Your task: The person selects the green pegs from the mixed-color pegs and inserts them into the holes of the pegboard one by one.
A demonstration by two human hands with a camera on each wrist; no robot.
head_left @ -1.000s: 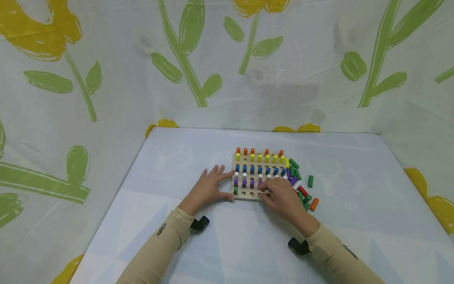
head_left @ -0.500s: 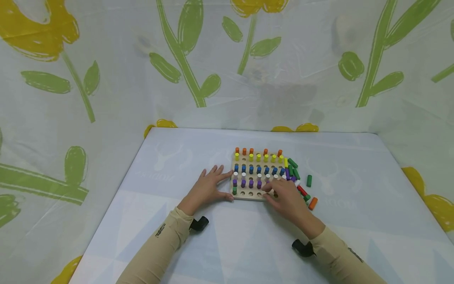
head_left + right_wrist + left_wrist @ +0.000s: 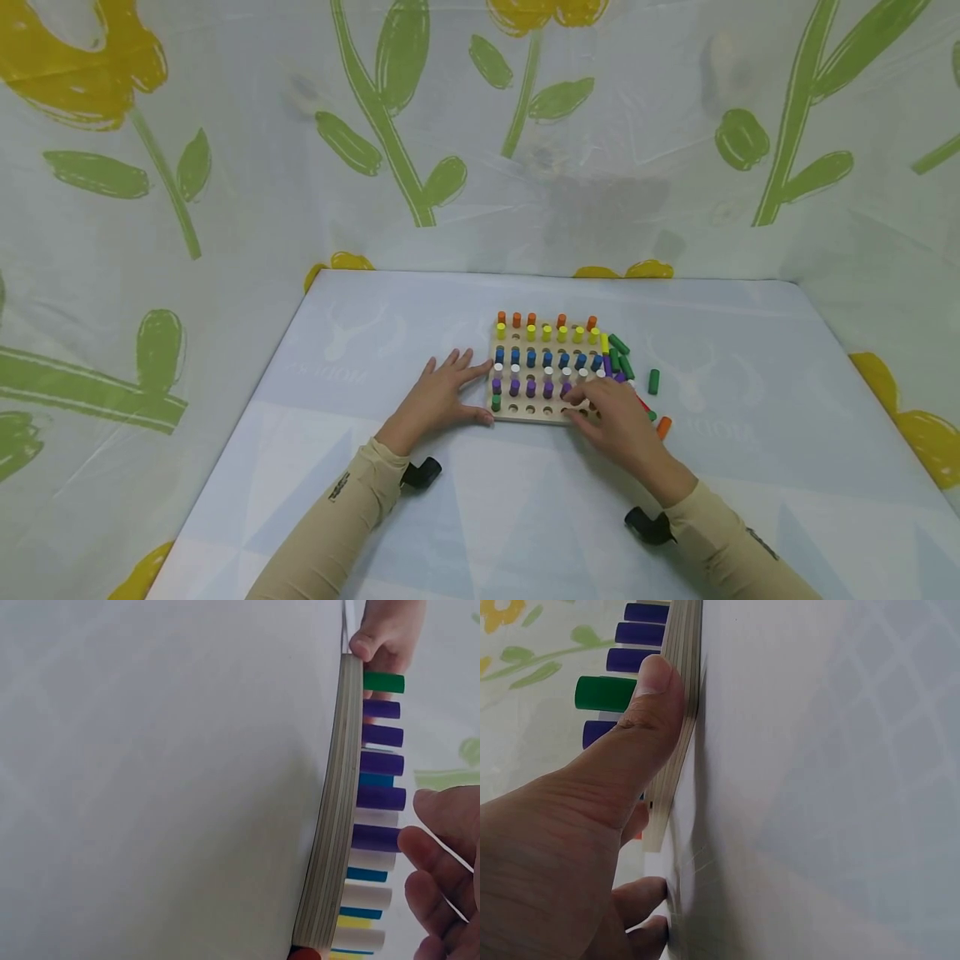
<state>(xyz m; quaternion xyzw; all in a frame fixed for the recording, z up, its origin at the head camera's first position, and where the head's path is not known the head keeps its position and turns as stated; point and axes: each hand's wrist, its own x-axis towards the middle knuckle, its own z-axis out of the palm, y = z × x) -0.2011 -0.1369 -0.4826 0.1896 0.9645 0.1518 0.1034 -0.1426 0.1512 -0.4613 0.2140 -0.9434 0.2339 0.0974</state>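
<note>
On the near part of the surface point(image 3: 480, 500), I had the left hand point(image 3: 437, 400) at eight o'clock of the wooden peg board point(image 3: 538, 417), its fingers spread wide and the thumb against the board's edge, I judged to steady it. The right hand point(image 3: 621, 423) sat at four o'clock, fingers a narrow gap apart, one fingertip at the end of the fifth purple peg point(image 3: 376, 838); my feed couldn't settle whether it was pressing, but nothing looked pinched. The nearest row showed only a green peg point(image 3: 496, 402) at its nine o'clock end, the other end being hidden. Behind it stood five purple pegs point(image 3: 531, 388), none visible past the fifth, so I took the step in hand to be seating that one. The next move, I reckoned, called for a reach toward three o'clock, where a loose purple peg point(image 3: 608, 367) lay beside loose green pegs point(image 3: 627, 367), then lowering it upright next to the fifth. Farther off, toward twelve, stood white pegs point(image 3: 548, 373), blue pegs point(image 3: 531, 359), yellow pegs point(image 3: 531, 332) and orange pegs point(image 3: 517, 320).
</note>
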